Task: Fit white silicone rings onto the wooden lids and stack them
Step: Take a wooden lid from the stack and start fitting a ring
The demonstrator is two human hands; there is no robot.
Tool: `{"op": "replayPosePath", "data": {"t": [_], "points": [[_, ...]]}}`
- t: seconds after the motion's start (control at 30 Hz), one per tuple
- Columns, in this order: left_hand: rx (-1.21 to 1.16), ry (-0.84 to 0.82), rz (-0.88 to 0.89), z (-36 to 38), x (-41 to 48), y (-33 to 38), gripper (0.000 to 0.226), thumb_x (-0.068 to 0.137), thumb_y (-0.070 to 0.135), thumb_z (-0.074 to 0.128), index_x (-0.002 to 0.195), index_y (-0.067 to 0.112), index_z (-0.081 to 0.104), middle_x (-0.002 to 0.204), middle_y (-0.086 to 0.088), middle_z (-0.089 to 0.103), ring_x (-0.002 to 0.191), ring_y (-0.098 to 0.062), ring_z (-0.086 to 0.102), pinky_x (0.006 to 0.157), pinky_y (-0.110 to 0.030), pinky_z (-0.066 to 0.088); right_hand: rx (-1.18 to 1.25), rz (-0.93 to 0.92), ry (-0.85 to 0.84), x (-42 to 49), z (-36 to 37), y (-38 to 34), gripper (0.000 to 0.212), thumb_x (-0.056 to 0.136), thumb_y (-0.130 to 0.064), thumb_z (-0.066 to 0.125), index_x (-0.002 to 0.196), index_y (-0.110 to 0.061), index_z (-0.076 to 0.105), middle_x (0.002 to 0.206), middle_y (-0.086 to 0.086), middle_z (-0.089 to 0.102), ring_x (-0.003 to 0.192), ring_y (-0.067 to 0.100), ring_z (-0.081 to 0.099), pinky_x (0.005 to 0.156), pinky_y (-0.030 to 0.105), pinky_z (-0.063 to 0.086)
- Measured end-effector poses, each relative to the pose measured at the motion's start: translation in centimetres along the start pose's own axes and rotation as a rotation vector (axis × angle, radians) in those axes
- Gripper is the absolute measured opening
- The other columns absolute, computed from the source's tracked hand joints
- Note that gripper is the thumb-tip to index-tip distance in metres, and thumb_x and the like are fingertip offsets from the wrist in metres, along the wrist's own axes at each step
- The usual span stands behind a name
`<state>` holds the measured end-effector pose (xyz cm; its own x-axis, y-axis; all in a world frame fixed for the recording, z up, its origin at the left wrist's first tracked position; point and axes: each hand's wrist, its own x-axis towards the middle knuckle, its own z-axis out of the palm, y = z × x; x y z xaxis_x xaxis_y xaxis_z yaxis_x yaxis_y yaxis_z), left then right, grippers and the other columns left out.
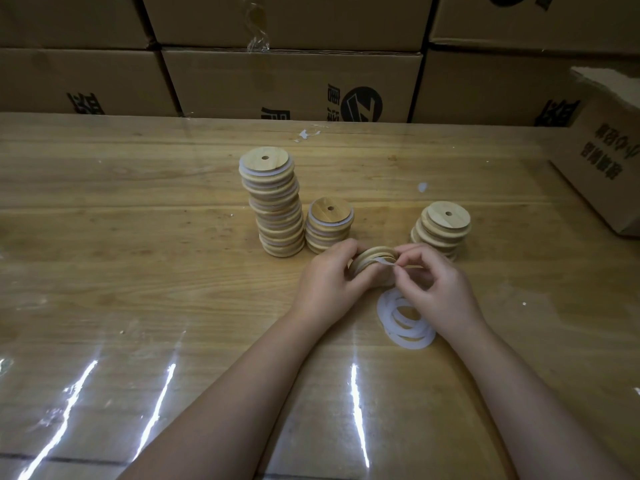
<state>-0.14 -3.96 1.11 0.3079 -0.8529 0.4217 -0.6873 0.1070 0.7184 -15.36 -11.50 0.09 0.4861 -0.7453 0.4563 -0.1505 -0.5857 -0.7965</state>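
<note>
Cardboard boxes point(291, 81) behind the counter point(121, 237) bear upside-down black characters and a round logo point(361, 105) — left hand point(329, 275) grips a wooden lid point(370, 258), right hand point(436, 285) pinches a white ring point(385, 260) against it.

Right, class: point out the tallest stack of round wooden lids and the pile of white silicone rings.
Tallest stack of round wooden lids point(277, 206): head view, middle lids' rims.
Pile of white silicone rings point(415, 342): head view, front band.

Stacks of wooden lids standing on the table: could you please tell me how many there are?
3. The tall stack stands left, the short stack just right of it, the third stack farther right, behind the right hand. None seems hidden.
</note>
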Motion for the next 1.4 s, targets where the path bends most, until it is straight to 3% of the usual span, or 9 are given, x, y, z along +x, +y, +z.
{"op": "replayPosePath", "data": {"t": [0.1, 0.17, 0.4, 0.57, 0.73, 0.87, 0.97, 1.2, 1.4], "points": [[0.055, -0.005, 0.022, 0.0, 0.0, 0.0, 0.026, 0.083, 0.039, 0.064, 0.094, 0.016, 0.063, 0.086, 0.007, 0.062, 0.074, -0.009, 0.052, 0.064, -0.032, 0.045, 0.033, 0.036, 0.029, 0.0, 0.1, 0.1, 0.022, 0.081, 0.002, 0.065, 0.081, -0.019, 0.059, 0.102, -0.009, 0.063, 0.087, -0.006, 0.063, 0.072, 0.012, 0.051], [0.062, 0.006, 0.029, 0.0, 0.0, 0.0, 0.026, 0.082, 0.042, 0.06, 0.094, 0.019, 0.062, 0.084, 0.012, 0.059, 0.071, -0.001, 0.046, 0.062, -0.027, 0.042, 0.031, 0.042, 0.039, 0.0, 0.1, 0.1, 0.024, 0.081, 0.001, 0.065, 0.081, -0.021, 0.058, 0.102, -0.008, 0.063, 0.087, -0.002, 0.064, 0.072, 0.013, 0.051], [0.089, 0.01, 0.065, 0.1, 0.1, -0.1, 0.02, 0.084, 0.039, 0.06, 0.094, 0.022, 0.062, 0.082, 0.016, 0.057, 0.071, 0.003, 0.042, 0.06, -0.02, 0.035, 0.035, 0.071, 0.055, 0.1, -0.1, -0.1, 0.027, 0.082, -0.004, 0.064, 0.077, -0.029, 0.057, 0.102, -0.013, 0.065, 0.09, 0.004, 0.065, 0.07, 0.016, 0.053], [0.101, 0.022, 0.064, 0.3, 0.2, 0.1, 0.02, 0.083, 0.038, 0.06, 0.096, 0.023, 0.063, 0.081, 0.019, 0.053, 0.071, 0.005, 0.041, 0.059, -0.018, 0.032, 0.048, 0.081, 0.094, 0.1, -0.1, -0.3, 0.017, 0.081, 0.001, 0.064, 0.077, -0.014, 0.059, 0.1, -0.009, 0.065, 0.086, 0.004, 0.064, 0.067, 0.018, 0.054], [0.118, 0.022, 0.061, 0.4, 0.3, 0.4, 0.023, 0.084, 0.039, 0.059, 0.098, 0.022, 0.064, 0.086, 0.011, 0.062, 0.074, -0.003, 0.05, 0.062, -0.025, 0.042, 0.063, 0.034, 0.128, 0.1, -0.2, -0.7, 0.016, 0.081, 0.008, 0.061, 0.077, -0.007, 0.058, 0.101, 0.005, 0.066, 0.094, 0.01, 0.063, 0.072, 0.017, 0.052], [0.123, 0.007, 0.078, 0.3, 0.3, 0.5, 0.024, 0.084, 0.038, 0.059, 0.1, 0.02, 0.064, 0.089, 0.008, 0.064, 0.077, -0.006, 0.053, 0.063, -0.026, 0.043, 0.009, -0.044, 0.144, 0.0, -0.4, -0.9, 0.014, 0.08, 0.01, 0.061, 0.078, -0.004, 0.058, 0.101, 0.006, 0.063, 0.092, 0.0, 0.059, 0.071, 0.012, 0.049], [0.146, -0.002, 0.095, 0.3, 0.3, 0.4, 0.024, 0.085, 0.035, 0.062, 0.101, 0.018, 0.064, 0.089, 0.006, 0.064, 0.077, -0.005, 0.052, 0.062, -0.022, 0.039, -0.022, -0.066, 0.164, 0.1, -0.5, -0.8, 0.012, 0.079, 0.009, 0.063, 0.078, -0.002, 0.059, 0.101, 0.006, 0.059, 0.089, 0.002, 0.058, 0.067, 0.012, 0.049], [0.145, -0.002, 0.102, 0.2, 0.2, 0.1, 0.026, 0.084, 0.036, 0.062, 0.101, 0.016, 0.065, 0.09, 0.003, 0.066, 0.081, -0.007, 0.05, 0.06, -0.015, 0.031, -0.026, 0.013, 0.12, 0.4, -0.4, -0.5, 0.014, 0.079, 0.006, 0.066, 0.077, -0.008, 0.061, 0.102, 0.003, 0.056, 0.084, -0.002, 0.055, 0.062, 0.011, 0.045], [0.114, -0.01, 0.048, 0.2, 0.2, -0.1, 0.024, 0.085, 0.039, 0.063, 0.097, 0.018, 0.064, 0.082, 0.006, 0.064, 0.067, -0.002, 0.045, 0.06, -0.024, 0.038, -0.038, 0.043, 0.077, 0.5, -0.5, -0.3, 0.014, 0.081, 0.002, 0.065, 0.077, -0.01, 0.06, 0.102, 0.0, 0.055, 0.083, -0.005, 0.055, 0.062, 0.008, 0.043]]}}
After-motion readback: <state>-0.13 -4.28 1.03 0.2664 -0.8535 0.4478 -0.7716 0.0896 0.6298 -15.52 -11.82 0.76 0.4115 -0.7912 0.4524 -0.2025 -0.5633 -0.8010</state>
